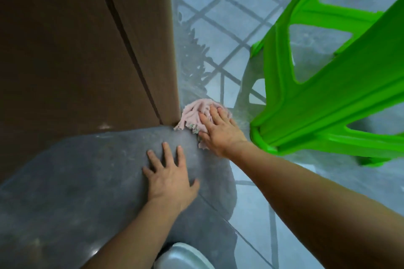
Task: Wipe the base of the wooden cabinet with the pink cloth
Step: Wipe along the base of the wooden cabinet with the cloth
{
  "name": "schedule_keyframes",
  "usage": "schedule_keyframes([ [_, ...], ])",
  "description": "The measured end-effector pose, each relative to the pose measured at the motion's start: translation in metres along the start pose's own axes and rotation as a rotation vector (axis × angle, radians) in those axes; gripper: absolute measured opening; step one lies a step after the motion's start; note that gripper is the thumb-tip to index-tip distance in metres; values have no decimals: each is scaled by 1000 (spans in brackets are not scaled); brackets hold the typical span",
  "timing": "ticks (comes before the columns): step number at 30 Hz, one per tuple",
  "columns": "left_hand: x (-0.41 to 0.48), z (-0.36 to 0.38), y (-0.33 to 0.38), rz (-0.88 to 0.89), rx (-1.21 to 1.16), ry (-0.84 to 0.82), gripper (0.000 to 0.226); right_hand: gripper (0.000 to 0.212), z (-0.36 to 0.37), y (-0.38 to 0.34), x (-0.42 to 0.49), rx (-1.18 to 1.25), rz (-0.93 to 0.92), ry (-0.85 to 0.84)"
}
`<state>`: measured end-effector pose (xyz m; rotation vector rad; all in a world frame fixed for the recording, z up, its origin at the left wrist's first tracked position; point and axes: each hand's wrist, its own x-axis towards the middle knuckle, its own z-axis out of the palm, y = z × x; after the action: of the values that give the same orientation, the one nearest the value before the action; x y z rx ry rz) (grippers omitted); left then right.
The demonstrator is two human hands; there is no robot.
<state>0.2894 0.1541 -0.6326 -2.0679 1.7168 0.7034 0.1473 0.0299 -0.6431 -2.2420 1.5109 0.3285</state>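
Cabinet [65, 50]: brown, upright, beyond the left hand [168, 179]. Left hand lies flat on a grey slab [76, 170], fingers straight and spread, holding nothing. Cloth [194, 113]: pink, bunched, against the cabinet's bottom corner at the slab's far edge, beyond and right of the left hand. Right hand [220, 131]: fingers straight, pressing the cloth's right part. Green chair [317, 94]: near the right hand's right side, on tiled floor [229, 6].

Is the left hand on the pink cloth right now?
No, the left hand lies flat on the dark slab; the right hand presses the pink cloth.
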Motion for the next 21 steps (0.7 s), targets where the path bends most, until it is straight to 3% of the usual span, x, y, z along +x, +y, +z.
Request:
schedule_keyframes([
  [4, 4, 0, -7, 27, 24, -83, 104, 62, -32, -22, 66, 18, 38, -20],
  [10, 2, -21, -7, 39, 37, -213, 102, 93, -64, -29, 147, 15, 111, -63],
  [13, 3, -28, -4, 30, 30, -262, 100, 101, -75, -26, 179, -114, 109, -134],
  [17, 1, -28, -3, 19, 50, -300, 98, 97, -68, -23, 168, -121, 69, -100],
  [21, 7, -31, -2, 28, 100, -324, 100, 70, -36, -18, 92, 9, 2, 19],
])
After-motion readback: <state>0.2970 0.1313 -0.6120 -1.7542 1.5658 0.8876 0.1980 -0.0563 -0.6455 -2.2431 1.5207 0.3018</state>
